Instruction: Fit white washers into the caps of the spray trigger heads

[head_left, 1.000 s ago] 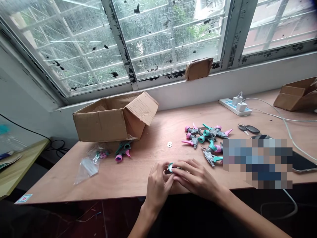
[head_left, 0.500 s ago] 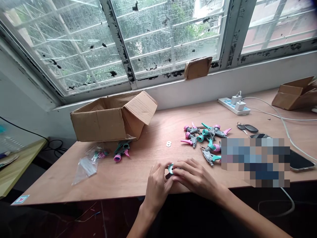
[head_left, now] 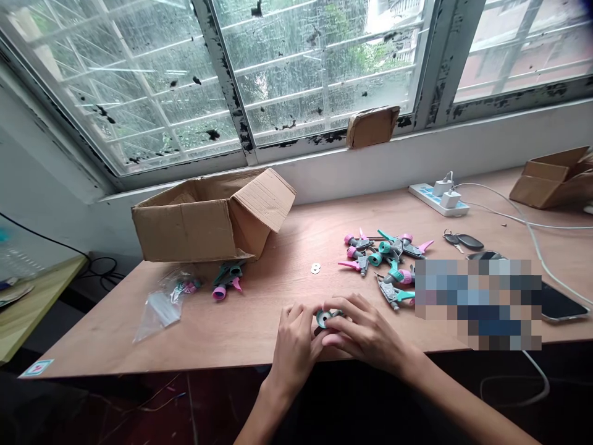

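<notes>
Between my two hands, near the front edge of the table, is a trigger spray head with a teal screw cap [head_left: 323,319]. The cap's open end faces up, showing a white disc with a dark centre hole inside. My left hand [head_left: 296,337] grips it from the left, fingers closed. From the right, my right hand [head_left: 364,327] pinches the cap, its fingers curled over the rim. Most of the spray head's body is hidden by my fingers. Beyond the hands lie small white washers [head_left: 315,268]. A pile of grey, pink and teal spray heads [head_left: 391,250] lies to the right.
An open cardboard box [head_left: 185,232] stands at the back left, with more spray heads [head_left: 228,281] and a clear plastic bag [head_left: 160,309] before it. Rightward are keys [head_left: 466,240], a power strip [head_left: 438,199], a phone [head_left: 563,301], a smaller box [head_left: 549,179] and a blurred-out patch.
The teal cap has tilted more towards me, so its white disc and centre hole show more fully. My right fingers have shifted on its rim. The view has moved slightly.
</notes>
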Available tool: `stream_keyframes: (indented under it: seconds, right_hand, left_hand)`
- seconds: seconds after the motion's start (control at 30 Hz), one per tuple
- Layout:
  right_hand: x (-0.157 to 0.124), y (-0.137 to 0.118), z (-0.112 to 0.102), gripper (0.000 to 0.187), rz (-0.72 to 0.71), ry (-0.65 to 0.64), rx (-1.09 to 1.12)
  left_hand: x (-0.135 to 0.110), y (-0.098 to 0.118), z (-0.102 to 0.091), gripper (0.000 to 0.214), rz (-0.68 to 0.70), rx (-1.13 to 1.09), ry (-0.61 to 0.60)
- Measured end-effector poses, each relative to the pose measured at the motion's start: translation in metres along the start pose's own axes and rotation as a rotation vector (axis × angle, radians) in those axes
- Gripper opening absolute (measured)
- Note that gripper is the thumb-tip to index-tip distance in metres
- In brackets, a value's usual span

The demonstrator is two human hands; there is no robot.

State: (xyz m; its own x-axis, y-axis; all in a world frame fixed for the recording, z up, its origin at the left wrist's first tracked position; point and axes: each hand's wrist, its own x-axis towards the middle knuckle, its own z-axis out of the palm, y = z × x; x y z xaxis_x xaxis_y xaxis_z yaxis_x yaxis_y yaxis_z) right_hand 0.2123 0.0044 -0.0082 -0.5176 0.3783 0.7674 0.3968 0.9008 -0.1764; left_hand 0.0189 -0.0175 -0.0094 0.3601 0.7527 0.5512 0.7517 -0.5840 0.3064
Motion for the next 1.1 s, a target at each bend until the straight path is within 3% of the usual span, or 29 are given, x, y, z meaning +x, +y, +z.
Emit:
stream_keyframes:
  seconds: [0.47, 0.73, 0.93, 1.1]
  right_hand:
    - [0.000, 0.002, 0.003, 0.011, 0.091, 0.006, -0.045]
    - [-0.003, 0.009, 0.006, 0.027, 0.098, 0.044, 0.036]
    - [-0.004, 0.012, 0.008, 0.043, 0.081, 0.031, 0.070]
    - [-0.003, 0.010, 0.008, 0.031, 0.043, -0.003, 0.049]
  left_hand:
    - [-0.007, -0.005, 0.005, 0.031, -0.098, -0.071, 0.037]
    - [-0.011, -0.009, 0.008, 0.024, -0.127, -0.249, 0.079]
    - [-0.005, -0.001, 0.000, 0.015, -0.029, -0.174, 0.081]
    - [-0.002, 0.001, -0.002, 0.017, 0.001, -0.149, 0.073]
